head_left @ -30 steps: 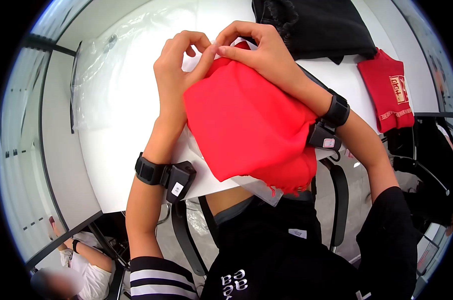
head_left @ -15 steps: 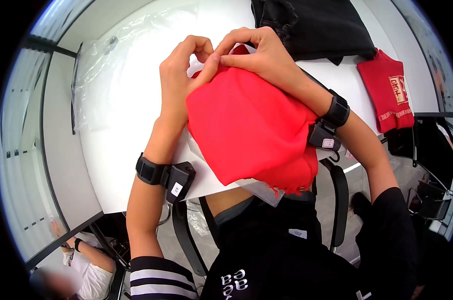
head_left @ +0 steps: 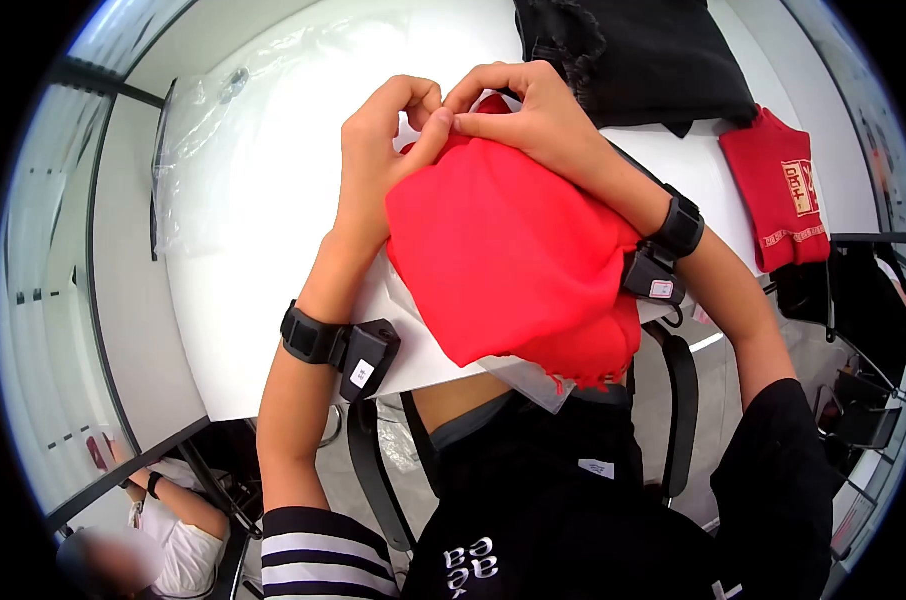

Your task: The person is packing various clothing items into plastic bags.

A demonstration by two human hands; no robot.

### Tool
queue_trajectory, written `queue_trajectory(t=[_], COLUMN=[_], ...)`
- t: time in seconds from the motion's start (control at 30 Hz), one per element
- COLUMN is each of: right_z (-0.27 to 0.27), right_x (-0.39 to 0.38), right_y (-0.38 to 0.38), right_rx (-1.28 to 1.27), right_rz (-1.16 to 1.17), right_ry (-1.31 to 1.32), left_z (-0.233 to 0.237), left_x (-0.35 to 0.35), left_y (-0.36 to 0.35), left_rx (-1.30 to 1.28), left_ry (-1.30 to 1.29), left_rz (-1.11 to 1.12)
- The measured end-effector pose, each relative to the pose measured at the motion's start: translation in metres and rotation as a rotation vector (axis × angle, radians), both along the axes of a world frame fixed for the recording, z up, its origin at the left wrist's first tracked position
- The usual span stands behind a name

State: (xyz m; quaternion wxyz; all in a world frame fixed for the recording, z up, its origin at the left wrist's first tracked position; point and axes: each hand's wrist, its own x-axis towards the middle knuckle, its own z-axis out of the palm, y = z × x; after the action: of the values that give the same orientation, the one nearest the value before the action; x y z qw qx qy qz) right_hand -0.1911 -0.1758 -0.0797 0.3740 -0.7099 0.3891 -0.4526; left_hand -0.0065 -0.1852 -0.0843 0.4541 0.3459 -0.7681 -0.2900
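A bright red cloth [head_left: 513, 250] with a fringed lower edge hangs over the near edge of the white table [head_left: 263, 260]. Part of a clear plastic piece [head_left: 533, 383] shows beneath it. At the cloth's top end, my left hand [head_left: 398, 130] and my right hand [head_left: 523, 105] meet, fingertips touching, thumbs and forefingers pinched. What the fingertips hold is too small to make out; a whitish edge and darker red fabric show just behind them. Both wrists carry black straps with small black boxes.
Black folded denim [head_left: 633, 65] lies at the back right. Beside it, a dark red folded item [head_left: 778, 190] with gold print sits at the right edge. Clear plastic film [head_left: 223, 130] is spread at the back left. A seated person [head_left: 178, 530] is at lower left.
Both hands have shifted slightly right in view, still pinched together at the cloth's top, and the cloth has shifted with them. The person at lower left now has a dark red object by the hand.
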Motion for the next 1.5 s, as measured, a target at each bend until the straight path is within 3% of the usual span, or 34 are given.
queue_trajectory(t=[0.13, 0.27, 0.37, 0.47, 0.6, 0.73, 1.03, 1.13, 1.3, 1.5], right_z=[-0.001, -0.003, 0.002, -0.007, -0.006, -0.003, -0.002, -0.008, -0.002, -0.003], right_x=[-0.002, 0.002, -0.001, -0.004, -0.002, -0.001, -0.001, 0.002, 0.002, 0.002], right_y=[0.000, -0.002, -0.001, -0.008, -0.009, -0.007, -0.003, -0.004, -0.002, -0.001], right_rx=[0.049, -0.087, 0.110, 0.099, 0.119, 0.138, 0.147, -0.053, 0.069, 0.047], right_rz=[0.018, -0.001, 0.078, 0.163, 0.213, 0.181, 0.164, 0.130, 0.148, 0.117], right_ry=[0.048, -0.025, 0.024, 0.008, -0.018, -0.013, -0.022, -0.072, -0.016, -0.022], left_z=[-0.001, 0.000, 0.002, 0.003, -0.002, -0.002, -0.003, -0.002, -0.002, -0.002], left_x=[-0.001, -0.001, 0.000, -0.002, -0.004, -0.001, -0.002, -0.001, -0.001, -0.001], left_y=[0.000, 0.004, 0.006, 0.006, 0.003, 0.002, 0.002, 0.001, 0.003, 0.003], left_rx=[-0.059, -0.029, -0.037, -0.037, -0.003, 0.130, 0.135, 0.130, 0.176, 0.153], left_ry=[0.006, 0.036, 0.004, -0.046, 0.081, 0.125, 0.137, 0.145, 0.198, 0.157], left_rz=[0.010, 0.057, 0.098, 0.114, 0.088, 0.084, 0.058, 0.062, 0.032, 0.060])
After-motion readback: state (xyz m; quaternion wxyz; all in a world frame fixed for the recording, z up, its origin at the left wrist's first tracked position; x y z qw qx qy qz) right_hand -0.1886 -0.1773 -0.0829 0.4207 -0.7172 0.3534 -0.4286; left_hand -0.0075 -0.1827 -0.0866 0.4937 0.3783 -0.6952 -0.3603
